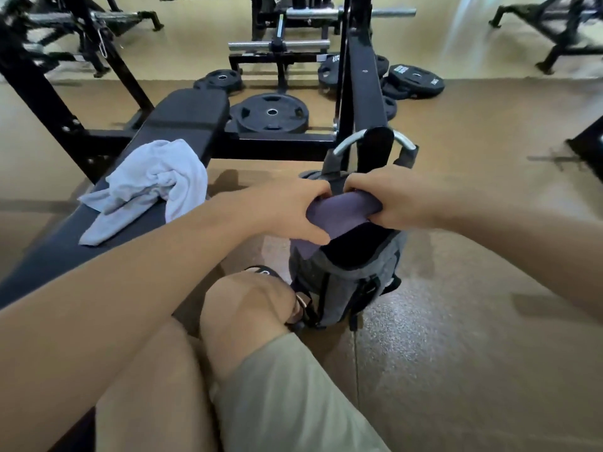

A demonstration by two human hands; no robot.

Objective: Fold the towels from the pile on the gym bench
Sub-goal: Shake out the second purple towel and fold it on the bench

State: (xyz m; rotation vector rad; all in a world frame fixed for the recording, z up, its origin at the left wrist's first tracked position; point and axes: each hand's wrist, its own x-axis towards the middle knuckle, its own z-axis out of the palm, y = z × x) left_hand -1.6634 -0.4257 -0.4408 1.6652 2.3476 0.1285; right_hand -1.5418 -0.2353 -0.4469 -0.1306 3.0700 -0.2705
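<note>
Head view: the left hand (293, 210) and right hand (388, 200) both grip 1 folded purple towel (339, 213) held between them, over the open mouth of a grey bag (346, 275) on the floor. At 10 o'clock from the hands, well apart, 1 crumpled white towel (153, 184) lies on the bench (186, 115).

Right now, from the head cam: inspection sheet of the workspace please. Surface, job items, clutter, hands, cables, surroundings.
Surface: black gym bench, padded, angled away on the left.
Job's things: crumpled light towel lies unfolded on the bench; folded purple towel held at the mouth of an open grey bag on the floor.
Clutter: weight plates lie flat on the floor beyond the bench.
Hands: left hand and right hand both grip the purple towel.
Cables: nothing seen.
Surroundings: black racks, barbell bars, tan floor; person's knee and shorts in the foreground.
</note>
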